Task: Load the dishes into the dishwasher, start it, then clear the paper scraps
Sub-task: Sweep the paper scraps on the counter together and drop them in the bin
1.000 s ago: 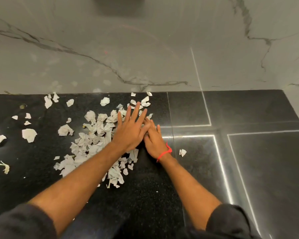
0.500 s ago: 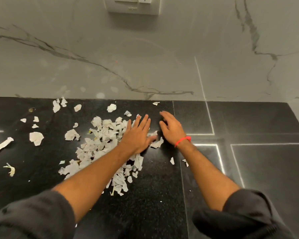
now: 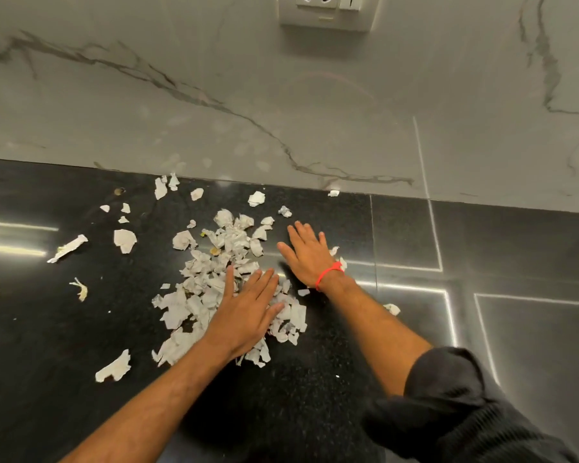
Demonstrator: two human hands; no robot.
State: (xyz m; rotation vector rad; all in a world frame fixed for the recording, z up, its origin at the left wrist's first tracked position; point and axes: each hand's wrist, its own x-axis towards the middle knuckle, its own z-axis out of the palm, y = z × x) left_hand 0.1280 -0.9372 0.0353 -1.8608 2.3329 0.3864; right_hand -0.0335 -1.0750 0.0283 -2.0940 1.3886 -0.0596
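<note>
Head camera view, looking down at a glossy black stone counter [image 3: 64,345] that meets a grey marble-veined wall [image 3: 214,95] along its back edge. A heap of torn white paper scraps [image 3: 211,279] lies on the counter, roughly midway between the back edge and the near edge and left of a seam in the stone. The left hand [image 3: 248,315] lies flat on the near right part of the heap, palm down, fingers straight and spread, grasping nothing. The right hand [image 3: 306,253] rests palm down on the counter just beside the heap's right side, fingers straight and slightly apart, also grasping nothing; a red thread band [image 3: 328,274] circles its wrist. The two hands are near each other but not touching. A dark sleeve [image 3: 448,406] is pushed up on the right forearm. Loose scraps are scattered away from the heap: a long strip [image 3: 68,248] and a larger piece [image 3: 124,239] toward the left edge, a few small bits close to the back edge, one piece [image 3: 113,367] nearer the front, and one [image 3: 392,309] beside the right forearm. A white wall socket [image 3: 328,10] sits on the wall above, cut off by the top of the view. Bright strip-light reflections streak the counter's right side.
</note>
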